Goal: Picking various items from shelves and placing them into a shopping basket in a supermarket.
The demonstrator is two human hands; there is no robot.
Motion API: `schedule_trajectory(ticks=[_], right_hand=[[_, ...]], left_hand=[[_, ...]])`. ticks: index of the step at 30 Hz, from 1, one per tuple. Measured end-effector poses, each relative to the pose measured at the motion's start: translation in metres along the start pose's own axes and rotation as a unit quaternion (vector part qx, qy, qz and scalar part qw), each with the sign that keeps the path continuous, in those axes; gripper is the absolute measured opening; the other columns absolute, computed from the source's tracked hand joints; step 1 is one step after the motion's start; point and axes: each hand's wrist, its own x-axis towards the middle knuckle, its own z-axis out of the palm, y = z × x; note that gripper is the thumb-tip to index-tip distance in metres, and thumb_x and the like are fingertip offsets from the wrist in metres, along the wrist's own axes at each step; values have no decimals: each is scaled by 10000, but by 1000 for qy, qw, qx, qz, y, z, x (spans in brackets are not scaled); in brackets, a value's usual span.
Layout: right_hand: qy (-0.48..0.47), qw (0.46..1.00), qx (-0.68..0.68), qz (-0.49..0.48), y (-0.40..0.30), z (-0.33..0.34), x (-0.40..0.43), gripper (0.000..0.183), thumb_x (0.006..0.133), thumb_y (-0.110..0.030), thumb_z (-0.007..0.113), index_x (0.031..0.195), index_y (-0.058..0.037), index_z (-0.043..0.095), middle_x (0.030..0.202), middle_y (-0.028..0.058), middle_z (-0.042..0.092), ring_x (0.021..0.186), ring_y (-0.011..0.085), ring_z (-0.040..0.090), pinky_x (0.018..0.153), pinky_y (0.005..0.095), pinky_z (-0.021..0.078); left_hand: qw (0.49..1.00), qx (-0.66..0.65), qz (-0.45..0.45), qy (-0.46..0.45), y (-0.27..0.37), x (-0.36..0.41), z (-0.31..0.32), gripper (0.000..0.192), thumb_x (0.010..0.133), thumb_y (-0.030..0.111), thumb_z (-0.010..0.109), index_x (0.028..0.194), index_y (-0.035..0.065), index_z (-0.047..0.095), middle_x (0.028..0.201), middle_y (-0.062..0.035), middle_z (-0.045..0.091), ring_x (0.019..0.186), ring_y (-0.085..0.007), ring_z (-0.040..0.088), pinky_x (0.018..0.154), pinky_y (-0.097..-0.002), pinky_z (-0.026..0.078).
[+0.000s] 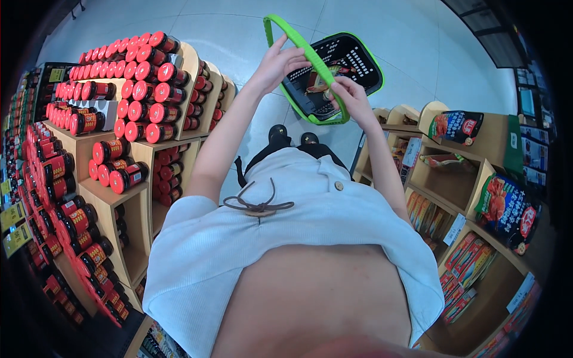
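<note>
A black plastic shopping basket (333,62) with a green rim and a raised green handle (309,49) is in front of me, at the top of the head view. My left hand (284,62) is at the left part of the handle, its fingers spread against the green band. My right hand (351,96) is closed around the handle's lower right part. Inside the basket lies a packaged item in a colourful wrapper (317,83), partly hidden behind the handle. A small round thing beside my right fingertips is too covered to name.
On the left, wooden shelves (190,89) hold stacked jars with red lids (163,91). To the right, wooden compartments (447,179) carry boxed goods (468,259) and dark printed pouches (508,210). Pale floor tiles (224,36) lie around the basket.
</note>
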Motion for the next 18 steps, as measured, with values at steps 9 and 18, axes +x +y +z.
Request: schedule_trajectory(ticks=[9, 18], right_hand=[[165, 977, -97, -95, 68, -82, -43, 232, 844, -124, 551, 1051, -19, 541, 814, 28, 582, 722, 78, 538, 675, 215, 444], [268, 963, -26, -23, 144, -67, -57, 266, 882, -221, 496, 1023, -2, 544, 800, 24, 576, 710, 76, 510, 648, 227, 423]], left_hand=[[992, 117, -48, 4, -38, 63, 42, 524, 801, 117, 593, 1188, -37, 276, 1110, -195, 463, 986, -273, 551, 892, -337, 456], [995, 24, -45, 88, -93, 34, 51, 847, 823, 74, 541, 1363, 82, -112, 1266, -210, 328, 1124, -317, 441, 960, -391, 393]])
